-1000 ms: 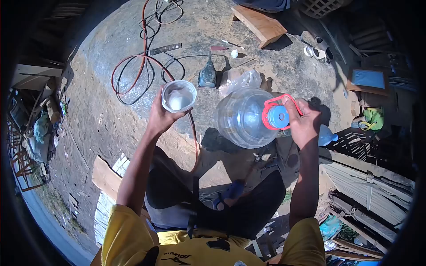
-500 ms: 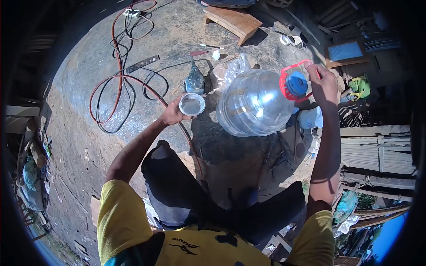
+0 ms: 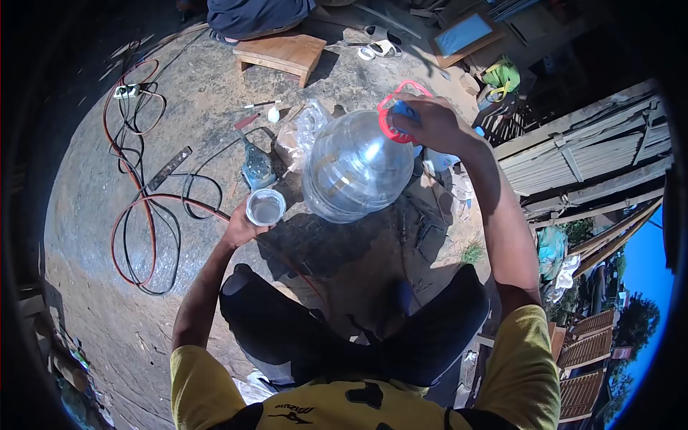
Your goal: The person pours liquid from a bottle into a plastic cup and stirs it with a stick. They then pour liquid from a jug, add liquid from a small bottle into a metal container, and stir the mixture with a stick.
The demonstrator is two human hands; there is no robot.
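Gripping, R hand [image 3: 433,122]: fingers curled over cap [image 3: 403,112] of jug [image 3: 355,168]; fingertips partly hidden.
Gripping, L hand [image 3: 242,231]: closed round lower side of cup [image 3: 266,207]; far fingertips hidden, can't tell their spread.
Jug, place: below & inward of R fingers, btwn the two hands; base contact w/ ground can't be told.
Jug, axis: slanting; cap end under R fingers, base away from them, toward L-hand side & person's knees.
Jug, handling: clear, looks empty, so prob. light for its bulk; wall prob. thin, would flex & slip if squeezed.
Jug, hold: best at neck or red handle [image 3: 416,87], which loops just past R fingers.
Cup, place: in L fingers, beside jug, apart from it.
Cup, axis: approx. upright, mouth up; greyish inside, contents unclear.
Cup, handling: prob. light, soft-walled; hold low on wall, gently, keep level.
Sander [image 3: 258,168]: just beyond L fingers.
Bag [image 3: 301,134]: beyond L fingers, against or close by jug.
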